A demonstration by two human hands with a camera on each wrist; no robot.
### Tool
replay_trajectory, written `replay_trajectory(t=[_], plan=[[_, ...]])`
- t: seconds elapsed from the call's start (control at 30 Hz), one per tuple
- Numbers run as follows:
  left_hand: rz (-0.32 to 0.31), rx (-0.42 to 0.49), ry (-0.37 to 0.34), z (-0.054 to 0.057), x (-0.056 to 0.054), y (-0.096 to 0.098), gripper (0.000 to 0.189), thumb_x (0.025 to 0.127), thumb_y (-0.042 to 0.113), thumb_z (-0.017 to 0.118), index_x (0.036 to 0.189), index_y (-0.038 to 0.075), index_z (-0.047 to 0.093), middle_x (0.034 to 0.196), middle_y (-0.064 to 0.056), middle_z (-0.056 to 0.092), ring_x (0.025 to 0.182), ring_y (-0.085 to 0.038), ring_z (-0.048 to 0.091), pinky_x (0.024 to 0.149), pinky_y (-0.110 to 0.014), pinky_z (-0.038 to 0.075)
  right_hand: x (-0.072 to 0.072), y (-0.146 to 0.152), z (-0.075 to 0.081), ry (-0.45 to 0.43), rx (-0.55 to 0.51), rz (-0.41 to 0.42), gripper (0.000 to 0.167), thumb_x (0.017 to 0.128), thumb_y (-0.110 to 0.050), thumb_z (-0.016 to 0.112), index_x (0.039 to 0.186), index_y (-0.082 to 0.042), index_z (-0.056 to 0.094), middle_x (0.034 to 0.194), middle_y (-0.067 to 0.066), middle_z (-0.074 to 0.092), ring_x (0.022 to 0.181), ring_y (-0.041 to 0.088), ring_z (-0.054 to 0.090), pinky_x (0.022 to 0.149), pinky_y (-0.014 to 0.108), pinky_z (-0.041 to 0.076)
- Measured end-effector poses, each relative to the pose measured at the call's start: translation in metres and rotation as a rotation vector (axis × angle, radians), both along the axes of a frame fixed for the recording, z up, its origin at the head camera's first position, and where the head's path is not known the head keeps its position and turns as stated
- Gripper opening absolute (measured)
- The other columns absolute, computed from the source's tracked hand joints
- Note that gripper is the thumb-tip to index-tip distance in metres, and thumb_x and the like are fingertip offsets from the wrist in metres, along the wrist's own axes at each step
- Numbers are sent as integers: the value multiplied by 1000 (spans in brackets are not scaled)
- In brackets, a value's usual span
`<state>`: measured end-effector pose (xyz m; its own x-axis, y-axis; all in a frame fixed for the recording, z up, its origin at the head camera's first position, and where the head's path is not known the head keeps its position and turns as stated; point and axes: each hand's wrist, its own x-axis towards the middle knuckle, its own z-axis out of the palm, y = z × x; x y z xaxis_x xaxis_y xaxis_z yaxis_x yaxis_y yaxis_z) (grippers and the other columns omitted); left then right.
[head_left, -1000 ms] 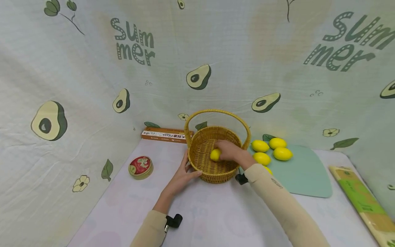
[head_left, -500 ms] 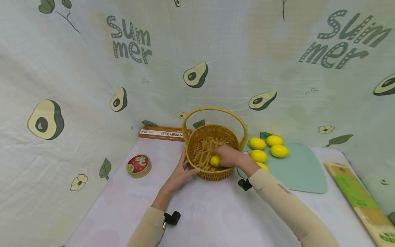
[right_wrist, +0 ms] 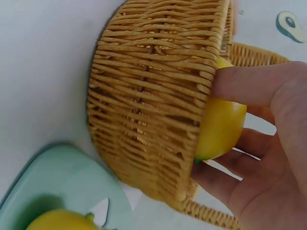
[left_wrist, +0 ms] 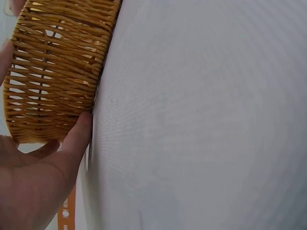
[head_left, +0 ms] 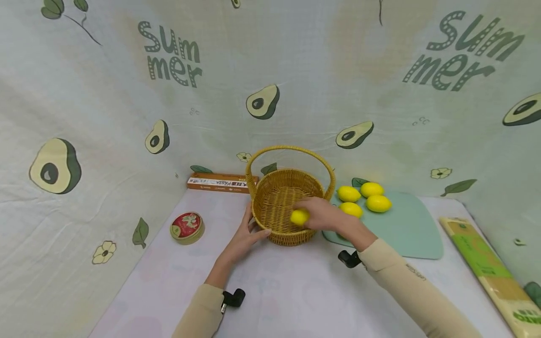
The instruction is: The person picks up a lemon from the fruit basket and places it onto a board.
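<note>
A round wicker basket [head_left: 287, 239] with a tall arched handle stands on the table. At its near left side my left hand [head_left: 242, 241] holds the wall, thumb at the front rim and fingers along the outside. In the left wrist view, one finger of the left hand [left_wrist: 43, 187] reaches down to the base. My right hand [head_left: 325, 215] grips a yellow lemon [head_left: 299, 217] over the right front part of the basket. Seen from the right wrist, this lemon [right_wrist: 223, 127] is level with the rim, between thumb and fingers of the right hand [right_wrist: 268, 182].
Several lemons [head_left: 378, 203] lie on a pale green board [head_left: 416, 230] to the right, one mostly behind my right arm. A long pasta pack [head_left: 486, 267] lies farther right. A red round tin [head_left: 187, 227] stands at the left, and a brown pasta box [head_left: 220, 183] behind the basket.
My right hand has moved with the lemon from the basket's middle toward its right front rim. The left hand stays on the basket, and the view has shifted slightly.
</note>
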<state>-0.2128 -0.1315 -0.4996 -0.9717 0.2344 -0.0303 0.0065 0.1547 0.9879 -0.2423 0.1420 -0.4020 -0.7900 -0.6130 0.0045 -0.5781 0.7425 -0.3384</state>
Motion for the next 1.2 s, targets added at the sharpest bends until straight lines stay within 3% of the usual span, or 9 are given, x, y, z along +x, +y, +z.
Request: replay_trajectory(t=[0.2,0.47,0.73,1.03,1.2], plan=[[-20,-4,21,0,-1,2,105,89,27,76,152,55,-4,167,1,7,151,-41,22,118,-61,27,11,14,11,-15,-30,-24,56,83,-11,71,137,-15,60,142,11,57,134,34,51,100,48,51],[-28,22,18,-1,-1,1,106,88,31,77,154,52,-4,167,0,7,151,-41,22,119,-60,26,24,38,24,52,-23,-57,56,82,-14,75,136,-13,61,135,10,62,121,31,60,96,48,52],[-23,15,23,-3,-1,0,109,86,34,79,154,52,-4,167,1,7,151,-41,22,117,-59,30,30,77,19,65,-23,-109,53,83,-13,76,134,-10,62,130,10,64,115,29,61,93,48,53],[-13,6,1,-2,2,-2,107,86,34,78,150,57,-4,167,1,4,152,-41,19,115,-59,34,38,124,13,78,-23,-203,52,83,-11,76,132,-1,61,132,19,63,122,41,56,99,58,48],[-12,4,-8,0,2,0,106,88,30,77,150,58,-4,167,2,5,152,-40,19,116,-59,32,42,146,9,82,-11,-239,50,82,-9,76,129,0,62,126,18,65,111,36,60,91,54,51]])
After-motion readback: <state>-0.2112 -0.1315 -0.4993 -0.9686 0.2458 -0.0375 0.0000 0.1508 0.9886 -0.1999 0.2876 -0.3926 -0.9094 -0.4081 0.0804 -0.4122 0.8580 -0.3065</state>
